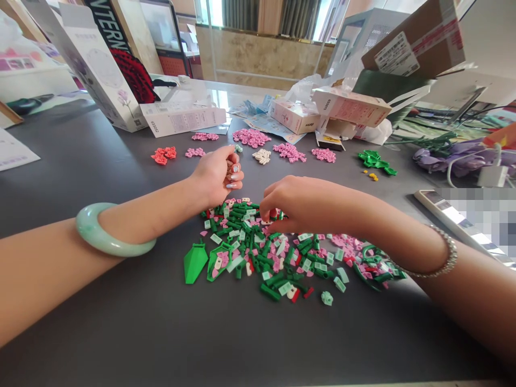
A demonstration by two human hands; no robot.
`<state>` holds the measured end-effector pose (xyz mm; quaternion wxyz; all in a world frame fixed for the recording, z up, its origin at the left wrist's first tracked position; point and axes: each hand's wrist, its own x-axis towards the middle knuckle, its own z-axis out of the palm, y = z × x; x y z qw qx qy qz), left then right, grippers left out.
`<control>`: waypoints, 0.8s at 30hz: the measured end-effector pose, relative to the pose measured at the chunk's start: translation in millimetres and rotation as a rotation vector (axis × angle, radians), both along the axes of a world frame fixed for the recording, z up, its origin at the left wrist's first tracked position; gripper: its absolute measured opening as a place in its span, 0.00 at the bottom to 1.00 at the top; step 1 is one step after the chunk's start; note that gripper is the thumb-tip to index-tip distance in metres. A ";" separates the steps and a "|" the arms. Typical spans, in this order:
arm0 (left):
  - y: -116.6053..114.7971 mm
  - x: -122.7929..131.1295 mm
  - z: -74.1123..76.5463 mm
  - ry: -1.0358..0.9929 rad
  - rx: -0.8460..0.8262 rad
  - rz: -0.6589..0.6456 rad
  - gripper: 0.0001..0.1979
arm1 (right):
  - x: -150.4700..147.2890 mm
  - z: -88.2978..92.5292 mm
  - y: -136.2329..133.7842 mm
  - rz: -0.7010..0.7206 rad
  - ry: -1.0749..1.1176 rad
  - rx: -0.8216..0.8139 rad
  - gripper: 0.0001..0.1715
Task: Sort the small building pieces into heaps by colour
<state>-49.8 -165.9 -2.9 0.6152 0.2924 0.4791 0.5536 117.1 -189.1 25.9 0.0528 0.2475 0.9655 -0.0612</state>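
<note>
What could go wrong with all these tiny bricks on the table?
The right hand, reaching into the mixed green and pink bricks, might scatter some. Small pieces in the left hand could slip and drop. The silver bracelet might drag through the pile's edge.

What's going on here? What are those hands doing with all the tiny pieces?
A person is handling small plastic building pieces on a dark table. Their right hand reaches into a mixed pile of green, pink and white pieces. Their left hand is raised just above the pile, holding a few small pieces. Farther away are separate heaps of pink pieces, red pieces and green pieces.
</note>
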 end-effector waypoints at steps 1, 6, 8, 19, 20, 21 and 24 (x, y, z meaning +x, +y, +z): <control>1.2 -1.1 -0.8 0.014 0.014 0.008 0.17 | 0.1 -0.9 0.3 -0.007 0.011 -0.011 0.05; 8.4 -7.8 -4.3 0.052 0.077 0.040 0.18 | -3.9 -1.6 -0.1 -0.072 -0.025 0.020 0.07; 11.1 -10.3 -5.4 0.043 0.080 0.047 0.19 | -6.5 -0.3 -1.7 -0.080 -0.065 0.020 0.07; 16.7 -15.3 -3.8 -0.029 0.131 0.073 0.15 | -17.9 12.0 19.3 0.190 0.177 -0.048 0.08; 17.2 -16.9 -3.4 -0.031 0.147 0.074 0.14 | -21.2 13.1 24.3 0.199 0.213 -0.038 0.09; 17.7 -18.7 -3.0 -0.032 0.164 0.076 0.14 | -24.7 13.7 29.2 0.190 0.234 -0.024 0.09; 19.1 -23.3 -2.7 -0.031 0.208 0.080 0.14 | -35.0 11.1 41.9 0.153 0.223 0.005 0.10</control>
